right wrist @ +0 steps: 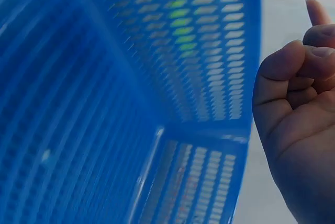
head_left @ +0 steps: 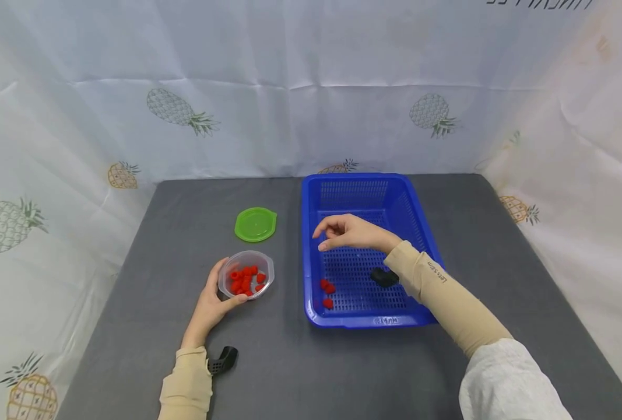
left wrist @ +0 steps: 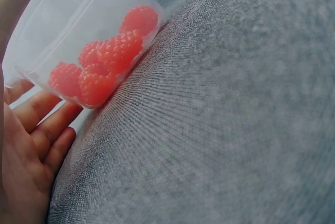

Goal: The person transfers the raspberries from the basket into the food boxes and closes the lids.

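My left hand point(head_left: 210, 304) holds a clear plastic tub point(head_left: 270, 267), its thumb on the near rim and its fingers round the left side. Several red raspberries point(head_left: 246, 272) lie in the tub; through its wall they show in the left wrist view, with the tub low at the grey cloth. My right hand point(head_left: 357, 231) is over the blue basket point(head_left: 311, 256), near its left side, fingers loosely bent and nothing between them. In the basket's near left corner sit a few more raspberries point(head_left: 328, 303).
A green lid point(head_left: 256, 224) lies on the grey table point(head_left: 269, 373) behind the tub. White curtains with pineapple prints point(head_left: 171, 107) stand along the back and both sides. The basket's raised rim point(head_left: 308, 291) stands between the tub and the berries inside the basket.
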The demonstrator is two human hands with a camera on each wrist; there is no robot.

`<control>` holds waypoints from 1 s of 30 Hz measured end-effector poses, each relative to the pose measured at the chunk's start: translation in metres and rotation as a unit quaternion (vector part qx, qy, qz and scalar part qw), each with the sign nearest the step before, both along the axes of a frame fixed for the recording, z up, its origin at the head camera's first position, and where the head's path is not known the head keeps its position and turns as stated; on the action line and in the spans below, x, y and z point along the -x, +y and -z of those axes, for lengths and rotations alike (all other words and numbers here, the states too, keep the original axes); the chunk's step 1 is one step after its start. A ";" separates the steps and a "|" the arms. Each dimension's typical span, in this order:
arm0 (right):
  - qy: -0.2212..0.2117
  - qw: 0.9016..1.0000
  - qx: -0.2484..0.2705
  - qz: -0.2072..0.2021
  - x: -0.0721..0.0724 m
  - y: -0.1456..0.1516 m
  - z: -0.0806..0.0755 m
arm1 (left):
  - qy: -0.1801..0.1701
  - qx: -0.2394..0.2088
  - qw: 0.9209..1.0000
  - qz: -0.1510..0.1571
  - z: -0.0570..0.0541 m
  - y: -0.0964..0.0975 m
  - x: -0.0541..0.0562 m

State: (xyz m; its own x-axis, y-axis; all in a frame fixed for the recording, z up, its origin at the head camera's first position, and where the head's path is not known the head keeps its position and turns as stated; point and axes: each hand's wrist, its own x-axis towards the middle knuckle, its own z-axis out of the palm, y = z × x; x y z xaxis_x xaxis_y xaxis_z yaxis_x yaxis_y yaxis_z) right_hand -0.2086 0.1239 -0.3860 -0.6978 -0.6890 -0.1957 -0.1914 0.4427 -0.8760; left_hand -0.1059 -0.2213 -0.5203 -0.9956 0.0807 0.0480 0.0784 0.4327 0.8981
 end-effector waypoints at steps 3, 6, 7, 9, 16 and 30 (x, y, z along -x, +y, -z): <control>-0.002 1.000 -0.015 -0.003 0.001 0.007 0.007 | 0.002 0.004 1.000 0.001 0.001 -0.001 -0.001; -0.008 0.999 -0.028 -0.014 0.001 0.010 0.015 | -0.001 0.002 1.000 -0.001 0.001 -0.001 -0.003; -0.011 0.999 -0.035 -0.019 0.001 0.011 0.019 | -0.002 0.001 1.000 -0.001 0.001 -0.001 -0.003; -0.016 0.998 -0.052 -0.030 0.001 0.011 0.025 | -0.006 -0.003 1.000 -0.002 0.001 0.000 -0.003; -0.001 0.988 -0.130 -0.080 0.002 0.006 0.043 | -0.007 -0.012 1.000 -0.003 0.002 0.001 -0.002; -0.056 0.980 -0.159 -0.111 0.001 0.002 0.074 | -0.003 -0.010 1.000 -0.002 -0.004 0.002 -0.001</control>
